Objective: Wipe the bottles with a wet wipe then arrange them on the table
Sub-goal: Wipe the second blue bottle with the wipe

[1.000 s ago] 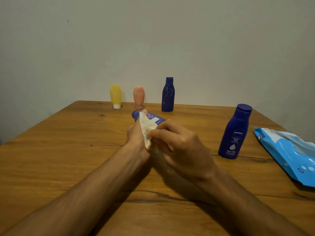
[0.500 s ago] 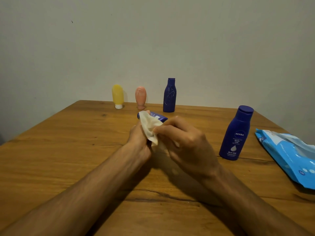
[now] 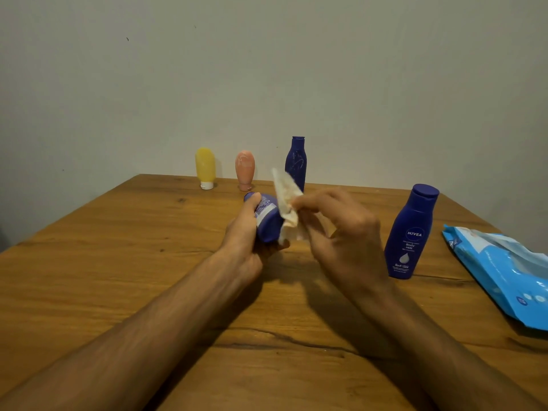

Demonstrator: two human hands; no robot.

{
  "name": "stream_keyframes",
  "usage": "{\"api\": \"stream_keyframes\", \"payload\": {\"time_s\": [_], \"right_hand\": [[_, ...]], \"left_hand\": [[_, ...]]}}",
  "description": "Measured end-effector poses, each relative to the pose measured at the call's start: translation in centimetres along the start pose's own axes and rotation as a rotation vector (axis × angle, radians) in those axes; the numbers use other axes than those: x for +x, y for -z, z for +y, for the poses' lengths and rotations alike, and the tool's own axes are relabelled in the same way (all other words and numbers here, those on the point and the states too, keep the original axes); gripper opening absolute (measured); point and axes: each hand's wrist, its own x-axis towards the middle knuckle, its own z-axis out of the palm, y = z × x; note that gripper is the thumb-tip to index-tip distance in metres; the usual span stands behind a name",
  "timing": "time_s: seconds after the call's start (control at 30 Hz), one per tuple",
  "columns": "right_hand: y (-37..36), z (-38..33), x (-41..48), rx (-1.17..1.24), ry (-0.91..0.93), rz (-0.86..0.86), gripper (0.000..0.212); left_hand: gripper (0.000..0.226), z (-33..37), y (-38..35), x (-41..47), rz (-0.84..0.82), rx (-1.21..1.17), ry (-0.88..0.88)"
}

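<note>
Grips a small dark-blue plastic bottle (image 3: 268, 223) in the curled fingers of the left hand (image 3: 246, 232), just above the middle of the brown wooden counter (image 3: 118, 262), long axis tilted, upper end pointing away and leftward, lower end near. Pinches a crumpled white wet wipe (image 3: 286, 197) between thumb and fingers of the right hand (image 3: 341, 232), pressed against the bottle's right side, so probably calls for only a short stroke along that axis. Likely next in line: a taller dark-blue lotion bottle (image 3: 410, 232), upright just right of the right hand.
</note>
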Motion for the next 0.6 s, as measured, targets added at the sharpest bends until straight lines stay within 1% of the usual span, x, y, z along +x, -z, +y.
{"api": "stream_keyframes", "payload": {"time_s": [0.03,0.1,0.17,0.23,0.3,0.33,0.37,0.4,0.47,0.53,0.6], "right_hand": [[0.3,0.3,0.2,0.070,-0.122,0.066,0.019],[1.0,0.6,0.8,0.257,-0.360,0.119,0.026],[1.6,0.8,1.1,0.432,-0.525,0.088,0.029],[1.9,0.8,1.1,0.640,-0.621,-0.024,0.025],[1.8,0.6,1.0,0.728,-0.631,-0.186,0.022],[1.7,0.5,0.9,0.715,-0.604,-0.240,0.022],[1.6,0.4,0.8,0.688,-0.576,-0.254,0.022],[1.6,0.3,0.9,0.666,-0.554,-0.240,0.022],[1.6,0.3,1.0,0.583,-0.511,-0.187,0.020],[1.3,0.7,0.9,0.399,-0.451,-0.154,0.019],[0.9,0.8,0.7,0.245,-0.393,-0.153,0.020]], "left_hand": [[0.039,0.0,0.0,0.1,-0.014,0.029,-0.003],[0.044,0.1,-0.4,-0.7,-0.055,0.035,0.010],[0.059,0.2,-0.8,-1.0,-0.078,0.046,0.047],[0.074,0.2,-0.7,-1.2,-0.172,0.041,0.084],[0.084,-0.4,-0.5,-1.0,-0.242,0.027,0.130],[0.083,-0.7,-0.4,-1.1,-0.262,0.037,0.124],[0.077,-0.8,-0.3,-1.2,-0.255,0.073,0.104],[0.070,-1.0,-0.3,-1.2,-0.224,0.104,0.082],[0.059,-1.0,-0.3,-1.4,-0.219,0.157,0.082],[0.052,-0.9,-0.6,-1.2,-0.250,0.175,0.133],[0.047,-1.0,-0.7,-1.3,-0.271,0.139,0.151]]}}
